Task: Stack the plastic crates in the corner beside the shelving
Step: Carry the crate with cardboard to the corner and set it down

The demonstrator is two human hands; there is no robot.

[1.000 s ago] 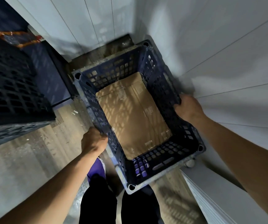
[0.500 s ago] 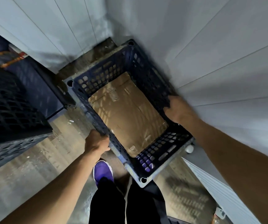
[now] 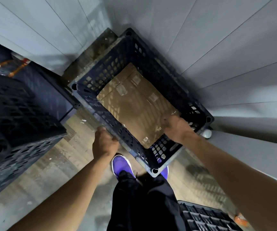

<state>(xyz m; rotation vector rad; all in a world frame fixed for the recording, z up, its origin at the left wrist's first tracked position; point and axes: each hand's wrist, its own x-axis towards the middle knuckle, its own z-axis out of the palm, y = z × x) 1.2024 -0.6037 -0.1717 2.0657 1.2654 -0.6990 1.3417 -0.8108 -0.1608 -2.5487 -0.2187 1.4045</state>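
A dark blue perforated plastic crate (image 3: 101, 77) sits in the corner where two white panelled walls meet, with a sheet of brown cardboard (image 3: 134, 104) lying flat on its bottom. My left hand (image 3: 103, 144) grips the crate's near left rim. My right hand (image 3: 176, 126) is closed on the near right rim, fingers hooked over the inside. Another dark crate (image 3: 17, 117) stands on the left beside it.
Dark blue shelving (image 3: 41, 87) with an orange object (image 3: 9, 69) stands at the left. A third crate (image 3: 206, 217) lies at the bottom right. My legs and purple shoes (image 3: 122, 165) stand on the wooden floor (image 3: 54, 164) just before the crate. A small white round object (image 3: 207, 133) sits by the right wall.
The crate has gone deeper into the corner and turned a little. My right hand has slid along the rim toward the near end; my left hand keeps its grip.
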